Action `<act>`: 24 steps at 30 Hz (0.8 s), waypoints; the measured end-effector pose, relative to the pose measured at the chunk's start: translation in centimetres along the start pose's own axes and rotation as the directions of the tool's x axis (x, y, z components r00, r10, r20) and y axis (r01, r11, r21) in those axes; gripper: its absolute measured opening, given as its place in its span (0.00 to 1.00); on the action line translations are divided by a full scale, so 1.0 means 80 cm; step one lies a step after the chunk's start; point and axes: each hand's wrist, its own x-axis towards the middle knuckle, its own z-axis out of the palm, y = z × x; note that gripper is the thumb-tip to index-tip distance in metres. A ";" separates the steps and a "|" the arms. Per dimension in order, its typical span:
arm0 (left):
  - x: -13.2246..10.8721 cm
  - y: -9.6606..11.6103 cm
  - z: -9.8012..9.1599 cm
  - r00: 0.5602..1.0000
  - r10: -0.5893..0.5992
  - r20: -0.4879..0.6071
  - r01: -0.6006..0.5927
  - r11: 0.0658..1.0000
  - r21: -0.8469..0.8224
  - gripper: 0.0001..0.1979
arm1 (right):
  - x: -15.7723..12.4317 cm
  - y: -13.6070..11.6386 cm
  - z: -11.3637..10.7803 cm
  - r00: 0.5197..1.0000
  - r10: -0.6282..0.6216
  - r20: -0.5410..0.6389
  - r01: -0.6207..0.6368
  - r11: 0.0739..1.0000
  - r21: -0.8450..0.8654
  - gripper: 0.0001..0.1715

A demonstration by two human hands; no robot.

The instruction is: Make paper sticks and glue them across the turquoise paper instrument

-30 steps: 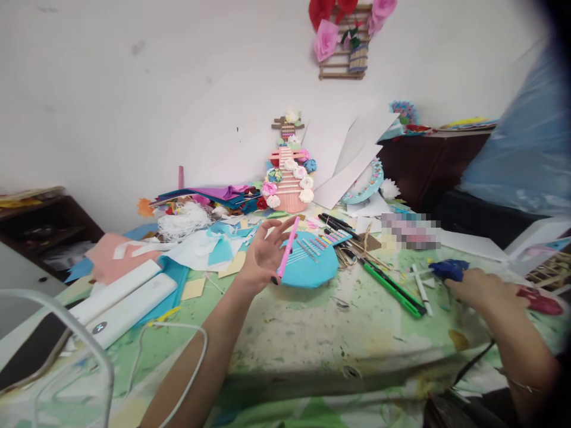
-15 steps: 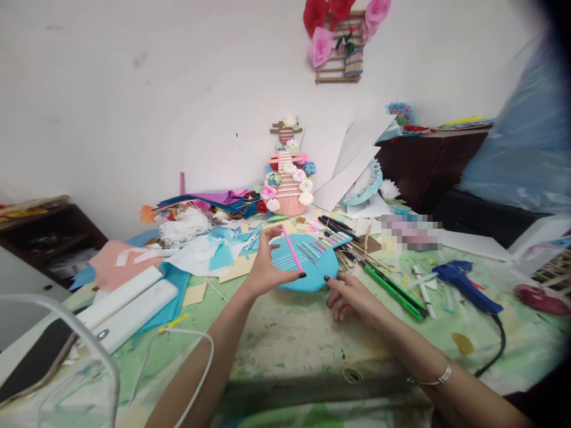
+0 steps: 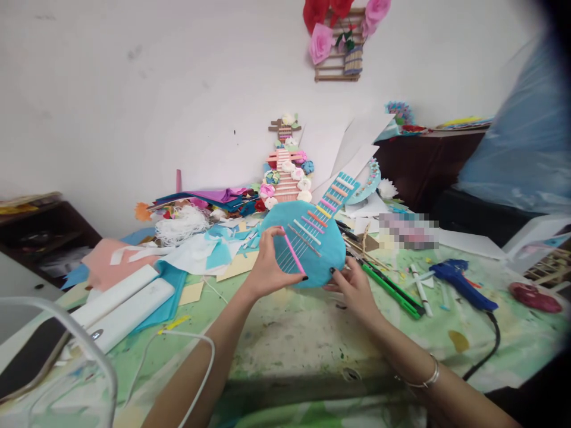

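Observation:
A blue paper guitar with coloured strips across its neck is tilted up off the table, facing me. My left hand pinches a thin pink stick and presses it against the guitar's round body, beside the white strings. My right hand grips the guitar's lower right edge from below, fingers closed on it.
The paint-stained table carries a blue glue gun with its cord at the right, a green cutter, a white marker, black pens, paper scraps and white boxes at the left. A pink decorated guitar leans on the wall.
My right hand left the glue gun, crossed to the blue guitar and lifted its edge. The guitar now stands tilted toward me. My left hand brought the pink stick onto its body.

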 end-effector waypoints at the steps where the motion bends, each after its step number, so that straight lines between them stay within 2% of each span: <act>1: 0.000 0.000 0.002 1.000 0.001 -0.006 -0.001 1.000 0.006 0.42 | -0.001 0.000 -0.002 0.999 -0.028 -0.016 0.028 1.000 -0.006 0.22; 4: -0.002 0.002 0.010 0.999 -0.018 -0.051 0.019 1.000 0.017 0.41 | -0.005 0.000 -0.004 0.998 -0.037 -0.043 0.038 0.999 0.013 0.25; 11: -0.006 0.009 0.028 0.991 -0.061 -0.116 0.074 0.991 0.109 0.41 | -0.014 -0.009 0.000 1.000 0.020 -0.010 -0.019 0.997 0.070 0.23; 18: -0.005 0.008 0.026 0.988 -0.014 -0.151 0.048 0.973 0.227 0.40 | -0.013 -0.004 -0.009 0.995 0.079 0.057 -0.086 0.986 0.141 0.28; 24: -0.006 0.013 0.028 0.971 0.044 -0.233 0.031 0.951 0.309 0.40 | -0.011 0.001 -0.010 0.992 0.105 0.063 -0.116 0.976 0.187 0.35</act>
